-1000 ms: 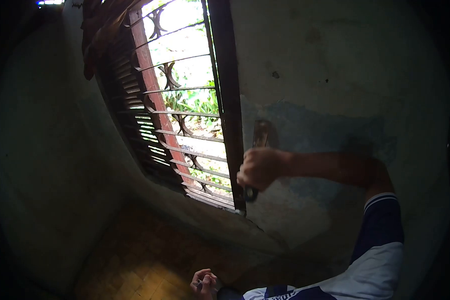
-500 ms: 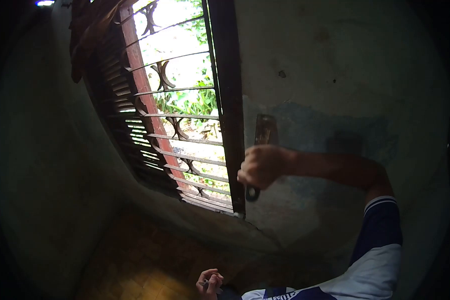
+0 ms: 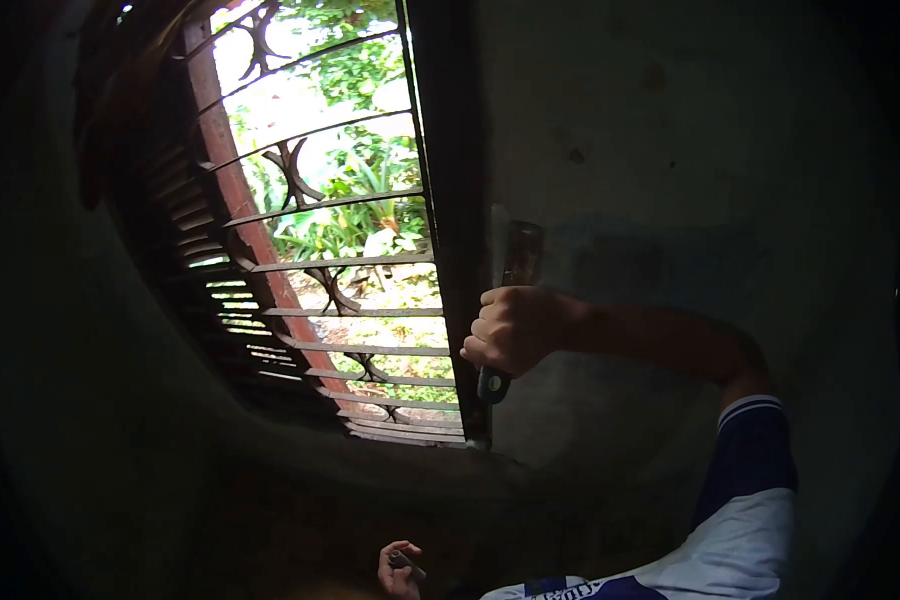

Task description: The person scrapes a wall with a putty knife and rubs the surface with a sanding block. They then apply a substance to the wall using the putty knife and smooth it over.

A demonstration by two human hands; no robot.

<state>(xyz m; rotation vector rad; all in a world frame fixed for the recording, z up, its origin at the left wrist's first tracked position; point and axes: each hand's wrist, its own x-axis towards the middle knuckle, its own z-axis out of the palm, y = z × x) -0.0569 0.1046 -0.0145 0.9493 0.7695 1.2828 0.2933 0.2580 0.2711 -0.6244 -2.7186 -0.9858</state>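
Note:
My right hand (image 3: pixel 515 331) is closed around the dark handle of a putty knife (image 3: pixel 522 250). Its blade points up, close to the wall beside the window frame (image 3: pixel 458 215); whether it touches is too dark to tell. The handle's end shows below my fist. Low in the view, near my body, my left hand (image 3: pixel 398 575) has its fingers curled around a small grey object (image 3: pixel 404 563), whose kind I cannot make out.
Left of my right hand is a window with metal bars (image 3: pixel 340 312) and a reddish upright post (image 3: pixel 232 170); plants show outside. Dark louvred slats (image 3: pixel 185 215) stand farther left. The wall (image 3: pixel 660 200) at right is in deep shadow.
The view has shifted and darkened. My right hand with the putty knife has moved slightly left and up along the wall, closer to the window frame. My left hand stays low, its grey object showing more.

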